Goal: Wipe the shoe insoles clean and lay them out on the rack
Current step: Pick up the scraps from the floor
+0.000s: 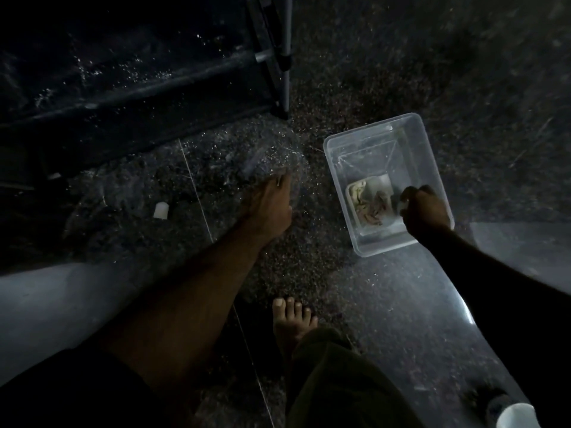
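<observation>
- Head view, very dim: a person sits on a speckled stone floor, one bare leg stretched forward with its foot pointing at a dark rack, the other foot tucked in near the body.
- The right hand is curled into a fist at the near right rim of a clear plastic tub; it appears to grip the rim or something small and pale at it, but the light is too poor to say which.
- The left hand is not in view, so its state cannot be told.
- Inside the tub, at the bottom near the fist, lies a pale crumpled cloth, seemingly in a little water; I judge it to be the wiping rag.
- No insole can be made out anywhere. The rack's fabric shelves show only bright specks, and nothing laid on them is discernible in the darkness.
- A small white cap-like object sits on the floor left of the outstretched foot, and a white-topped bottle shows at the bottom right corner.
- Progress, as a judgement: the wiping gear is set out beside the rack, but no cleaned insole is visibly laid out. Either the work is barely started or its results are hidden in shadow; fetching, wiping and laying out the insoles all seem left to do.
</observation>
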The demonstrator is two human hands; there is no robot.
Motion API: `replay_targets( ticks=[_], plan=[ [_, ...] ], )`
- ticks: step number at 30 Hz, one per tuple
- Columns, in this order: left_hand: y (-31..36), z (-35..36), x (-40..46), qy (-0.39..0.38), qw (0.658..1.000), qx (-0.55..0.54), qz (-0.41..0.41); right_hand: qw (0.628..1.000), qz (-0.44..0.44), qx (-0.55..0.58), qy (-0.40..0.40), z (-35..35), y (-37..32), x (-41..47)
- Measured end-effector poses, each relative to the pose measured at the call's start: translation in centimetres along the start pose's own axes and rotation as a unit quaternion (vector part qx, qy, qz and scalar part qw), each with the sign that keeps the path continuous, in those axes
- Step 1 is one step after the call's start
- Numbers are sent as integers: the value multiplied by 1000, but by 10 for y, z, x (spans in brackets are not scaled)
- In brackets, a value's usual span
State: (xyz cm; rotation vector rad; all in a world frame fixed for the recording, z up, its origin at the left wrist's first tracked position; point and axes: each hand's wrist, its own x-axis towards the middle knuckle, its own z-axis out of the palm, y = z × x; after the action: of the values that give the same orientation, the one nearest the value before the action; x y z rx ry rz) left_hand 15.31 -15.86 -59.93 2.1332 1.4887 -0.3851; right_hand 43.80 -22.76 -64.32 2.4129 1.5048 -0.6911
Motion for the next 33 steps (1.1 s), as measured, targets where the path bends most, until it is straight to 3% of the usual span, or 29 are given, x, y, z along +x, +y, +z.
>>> replay_targets(
  ticks=[8, 13, 19, 23, 33],
  plan=[
    [-14, 0, -6, -9, 1000, -8, -18, 1000, 12, -22, 0, -19, -7, -3],
    [-32, -3, -23, -1, 998, -36, -56, 998, -31, -36, 50, -42, -30, -8],
    [-69, -15, -44, -10, 991, -81, -101, 983, -166, -34, 66, -62, -117, -2],
    [-99, -26, -59, 1, 990, -56, -127, 968, -242, -54, 35, -66, -193, 0],
    [-178, -14, -85, 34, 979, -63, -191, 942, -323, -91, 3, -28, -304, -16]
  ],
)
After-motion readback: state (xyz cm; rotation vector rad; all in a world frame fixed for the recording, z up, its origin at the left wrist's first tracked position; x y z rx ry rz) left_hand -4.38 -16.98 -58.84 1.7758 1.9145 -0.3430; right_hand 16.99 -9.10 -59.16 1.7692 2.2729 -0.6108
